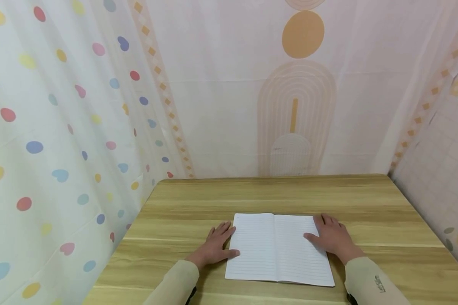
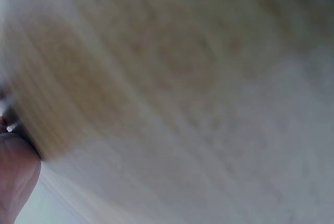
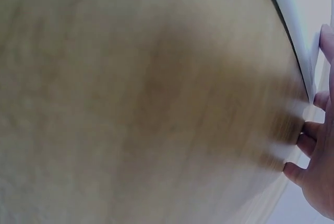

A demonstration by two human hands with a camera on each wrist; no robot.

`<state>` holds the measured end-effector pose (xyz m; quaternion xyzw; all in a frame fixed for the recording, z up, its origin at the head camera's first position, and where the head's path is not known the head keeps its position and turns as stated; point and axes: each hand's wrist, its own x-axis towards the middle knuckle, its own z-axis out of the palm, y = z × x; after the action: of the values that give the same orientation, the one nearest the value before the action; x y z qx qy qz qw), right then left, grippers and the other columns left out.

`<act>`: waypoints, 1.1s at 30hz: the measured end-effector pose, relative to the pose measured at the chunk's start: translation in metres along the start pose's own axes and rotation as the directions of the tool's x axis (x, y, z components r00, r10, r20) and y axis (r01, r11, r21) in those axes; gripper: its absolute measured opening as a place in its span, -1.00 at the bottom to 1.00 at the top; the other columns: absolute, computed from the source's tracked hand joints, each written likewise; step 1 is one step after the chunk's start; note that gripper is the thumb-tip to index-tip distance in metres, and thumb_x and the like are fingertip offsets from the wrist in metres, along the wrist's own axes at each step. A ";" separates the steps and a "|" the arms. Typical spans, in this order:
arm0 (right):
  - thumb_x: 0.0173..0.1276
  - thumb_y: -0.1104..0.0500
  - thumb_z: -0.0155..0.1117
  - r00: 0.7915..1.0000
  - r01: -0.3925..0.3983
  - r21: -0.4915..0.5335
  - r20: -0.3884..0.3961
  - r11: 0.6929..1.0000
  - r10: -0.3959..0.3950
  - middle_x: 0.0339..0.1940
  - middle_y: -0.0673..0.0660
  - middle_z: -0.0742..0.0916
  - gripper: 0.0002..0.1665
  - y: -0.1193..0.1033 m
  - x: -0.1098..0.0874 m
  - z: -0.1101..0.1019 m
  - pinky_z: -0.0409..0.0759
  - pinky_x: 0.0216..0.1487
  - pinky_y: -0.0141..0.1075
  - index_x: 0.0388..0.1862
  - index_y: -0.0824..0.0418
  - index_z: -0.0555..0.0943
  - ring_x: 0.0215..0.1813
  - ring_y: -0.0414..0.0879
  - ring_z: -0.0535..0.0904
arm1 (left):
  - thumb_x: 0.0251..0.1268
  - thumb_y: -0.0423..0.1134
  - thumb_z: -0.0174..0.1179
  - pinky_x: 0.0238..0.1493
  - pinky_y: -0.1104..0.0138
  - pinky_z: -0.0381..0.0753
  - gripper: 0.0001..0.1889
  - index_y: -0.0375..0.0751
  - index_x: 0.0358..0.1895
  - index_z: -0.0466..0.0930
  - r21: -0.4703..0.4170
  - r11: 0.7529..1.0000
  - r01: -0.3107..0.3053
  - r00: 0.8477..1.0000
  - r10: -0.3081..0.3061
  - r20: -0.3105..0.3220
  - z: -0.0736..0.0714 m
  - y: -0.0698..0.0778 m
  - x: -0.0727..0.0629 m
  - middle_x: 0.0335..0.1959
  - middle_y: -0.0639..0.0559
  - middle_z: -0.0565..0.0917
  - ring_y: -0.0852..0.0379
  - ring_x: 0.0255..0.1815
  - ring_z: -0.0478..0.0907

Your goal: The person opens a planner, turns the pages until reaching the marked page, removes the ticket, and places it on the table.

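An open notebook (image 1: 255,250) with white lined pages lies flat on the wooden table, its centre fold running towards me. At its left edge rests my left hand (image 1: 213,248), the thumb on the page margin and the other fingers spread by the edge. My right hand (image 1: 333,237) lies over the upper right edge, thumb on the right page and fingers reaching past the corner. In the right wrist view the fingers of the right hand (image 3: 318,145) touch the tabletop beside the notebook's edge (image 3: 295,31). Only part of the left hand (image 2: 18,174) shows in the left wrist view.
The wood-grain table (image 1: 290,195) extends around the notebook to a rounded far edge. Behind it hangs a pale curtain (image 1: 221,106) with arch prints. A dotted curtain (image 1: 72,135) borders the left side, and a grid-patterned one (image 1: 450,161) the right.
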<state>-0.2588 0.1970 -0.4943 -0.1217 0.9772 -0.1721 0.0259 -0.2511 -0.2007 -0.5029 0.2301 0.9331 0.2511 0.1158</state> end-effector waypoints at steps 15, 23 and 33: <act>0.42 -0.17 0.21 0.998 0.018 0.032 -0.063 0.999 -0.016 0.37 0.61 0.32 -0.25 -0.001 -0.002 0.008 0.18 0.22 0.44 0.38 0.31 0.46 0.37 0.56 0.18 | 0.34 0.22 0.18 0.49 -0.16 -0.29 -0.10 -0.27 0.55 0.12 0.006 1.000 0.007 1.000 -0.007 0.012 0.001 -0.002 0.000 0.59 -0.25 -0.03 -0.21 0.60 -0.20; 0.31 0.04 0.39 0.972 0.068 0.193 -0.234 0.979 -0.022 0.20 0.47 0.57 -0.49 -0.006 0.001 0.007 0.34 0.14 0.36 0.13 0.34 0.65 0.25 0.43 0.43 | 0.35 0.22 0.19 0.49 -0.17 -0.28 -0.10 -0.26 0.55 0.11 0.010 1.000 0.003 1.000 -0.003 0.008 0.002 -0.003 0.001 0.60 -0.24 -0.03 -0.21 0.60 -0.21; 0.48 -0.13 0.20 0.989 -0.109 0.651 -0.006 0.751 0.148 0.18 0.42 0.61 -0.24 -0.027 0.005 -0.017 0.62 -0.04 -0.05 0.39 0.41 0.41 0.03 0.11 0.61 | 0.36 0.21 0.18 0.48 -0.18 -0.30 -0.11 -0.28 0.55 0.11 0.000 1.000 -0.002 1.000 0.002 0.008 0.002 -0.003 0.001 0.59 -0.26 -0.04 -0.23 0.60 -0.21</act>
<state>-0.2593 0.1765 -0.4685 -0.0327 0.8634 -0.5009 0.0504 -0.2521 -0.2020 -0.5057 0.2318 0.9325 0.2500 0.1192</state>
